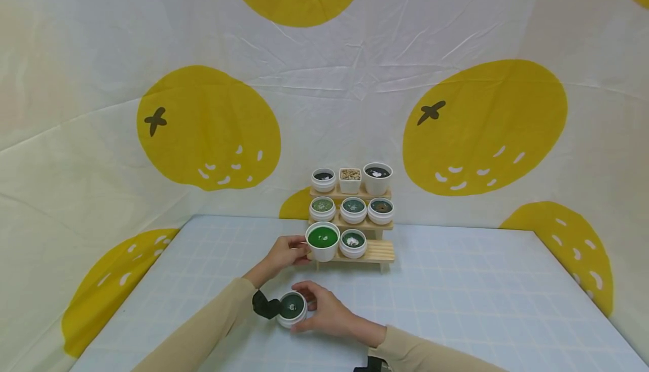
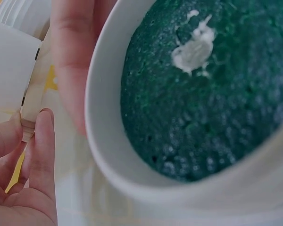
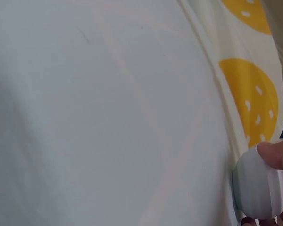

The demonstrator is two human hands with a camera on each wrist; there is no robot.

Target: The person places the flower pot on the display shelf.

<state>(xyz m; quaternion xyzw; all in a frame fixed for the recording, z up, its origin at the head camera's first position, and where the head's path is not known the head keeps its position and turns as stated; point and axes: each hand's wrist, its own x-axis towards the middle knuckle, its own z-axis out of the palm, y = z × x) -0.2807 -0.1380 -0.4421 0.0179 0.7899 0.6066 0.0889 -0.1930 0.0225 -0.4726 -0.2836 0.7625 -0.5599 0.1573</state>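
At the left end of the lowest step of a wooden tiered stand (image 1: 381,251) is my left hand (image 1: 283,255). In the left wrist view its thumb and fingers (image 2: 41,160) pinch the step's wooden end. Nearer to me, my right hand (image 1: 328,313) grips a small ribbed white pot (image 1: 292,307) by its side, fingers around the far side and thumb on the near side. Dark green filling with a white speck fills this pot, large and close in the left wrist view. A taller white cup (image 1: 323,239) with bright green filling stands on the step beside my left hand.
Another small white pot (image 1: 353,243) shares the lowest step. Three pots, including one with a brown centre (image 1: 381,210), line the middle step. The top step bears a square pot of pale bits (image 1: 350,180) between two dark-filled ones. A cloth wall (image 1: 324,113) rises behind.
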